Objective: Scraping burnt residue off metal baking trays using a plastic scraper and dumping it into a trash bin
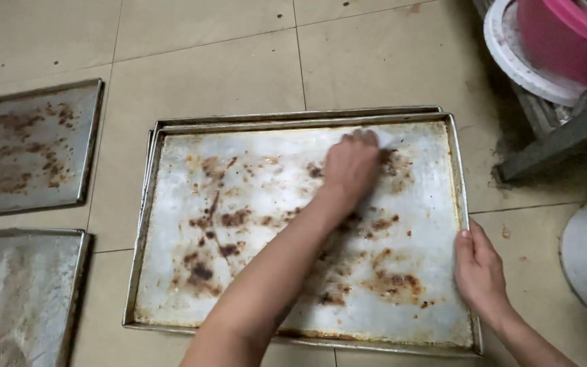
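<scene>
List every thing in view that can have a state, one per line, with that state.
Top baking tray: flat on the floor, stacked on another tray, stained with brown burnt residue.
Left hand: pressed palm down on the tray's far part, blurred.
Right hand: gripping the tray's right rim.
Two trays at left: lying flat, dirty.
Pink tub: upright; contents cannot be told.

Rectangular silver-grey metal baking tray (pixel 239 183) mottled with brown burnt stains; beige tiled floor (pixel 205 68) speckled dark; round pink plastic basin (pixel 565 34).
</scene>
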